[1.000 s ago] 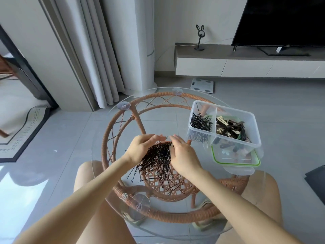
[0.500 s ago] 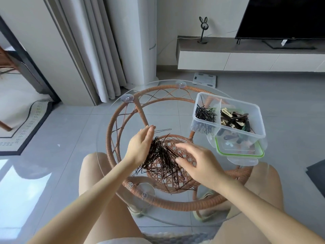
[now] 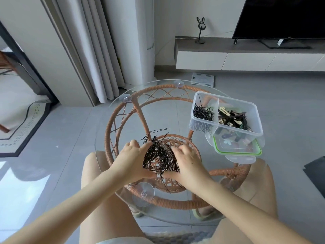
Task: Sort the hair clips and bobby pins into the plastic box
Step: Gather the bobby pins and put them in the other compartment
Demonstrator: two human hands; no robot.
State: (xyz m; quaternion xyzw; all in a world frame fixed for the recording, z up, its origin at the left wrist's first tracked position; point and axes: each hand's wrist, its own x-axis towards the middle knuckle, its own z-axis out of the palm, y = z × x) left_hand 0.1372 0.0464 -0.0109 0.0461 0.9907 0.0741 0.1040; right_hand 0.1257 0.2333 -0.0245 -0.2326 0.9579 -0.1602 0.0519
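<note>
The left hand point(image 3: 131, 160) and right hand point(image 3: 187, 162) are cupped, fingers spread, against either side of a heap of bobby pins point(image 3: 159, 156), apparently so that it can be gathered. To the right, far side, the plastic box point(image 3: 246, 136) is set within reach, pins and hair clips point(image 3: 232, 118) kept in separate compartments. The worktop point(image 3: 103, 138) is round glass over wicker, on grey floor tiles point(image 3: 70, 131).

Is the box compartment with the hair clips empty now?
No, the right compartment of the plastic box already holds a heap of hair clips.
</note>
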